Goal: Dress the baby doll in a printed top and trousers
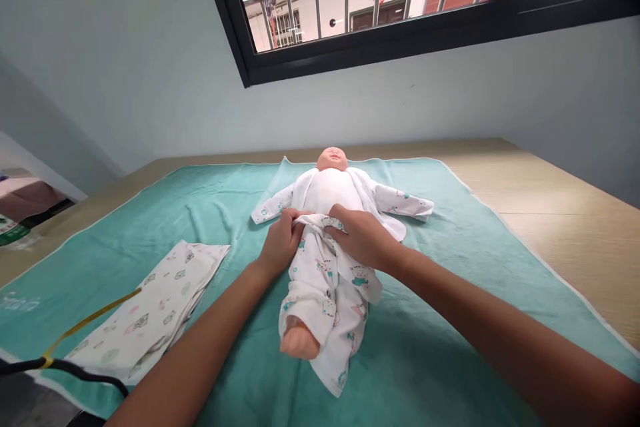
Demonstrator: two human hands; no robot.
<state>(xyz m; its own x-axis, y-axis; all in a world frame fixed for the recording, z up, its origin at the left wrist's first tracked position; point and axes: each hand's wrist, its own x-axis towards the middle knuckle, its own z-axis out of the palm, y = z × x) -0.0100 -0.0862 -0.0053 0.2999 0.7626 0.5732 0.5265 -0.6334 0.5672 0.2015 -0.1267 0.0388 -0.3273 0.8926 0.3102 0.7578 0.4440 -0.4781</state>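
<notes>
A baby doll [332, 159] lies on its back on a teal blanket [430, 333], head toward the wall. It wears a white jacket [400, 203] with printed sleeves spread out to both sides. Printed white pants [320, 280] cover its legs; one foot [299, 340] sticks out of a leg opening, while the other pant leg hangs flat past the hidden foot. At the waistband, my left hand [281, 240] pinches the cloth on the left side. My right hand [363, 237] is closed on the waistband at the right, fingers partly hidden by the fabric.
A folded printed cloth [165, 293] lies on the blanket at the left. A yellow strap [90, 317] with a black cord [75, 368] crosses the lower left. The wooden table [565, 227] meets the wall under a barred window [370, 57]. A plastic bottle [15, 232] shows at the far left.
</notes>
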